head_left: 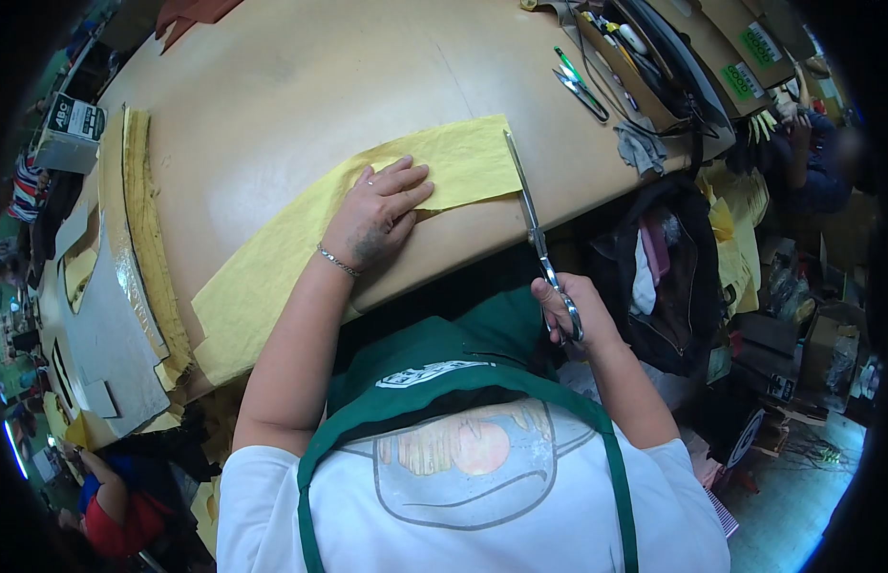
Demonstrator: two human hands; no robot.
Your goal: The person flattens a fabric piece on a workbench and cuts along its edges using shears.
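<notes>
A long curved piece of yellow material [272,277] lies on the tan table [272,86], its lower left part reaching the near edge. My left hand [382,205] rests flat on it with the fingers spread, holding nothing. Large metal scissors [534,224] are in my right hand [570,310], whose fingers are wrapped round the handles at the table's front edge. The blades point away from me and lie along the right end of the yellow piece, looking nearly closed.
Stacked yellow strips [143,239] and a grey pattern sheet [115,306] lie at the left. Small snips [580,86], a grey cloth [641,148] and a box of tools [623,57] are at the back right. An open black bag [664,277] hangs right. Other people sit at both sides.
</notes>
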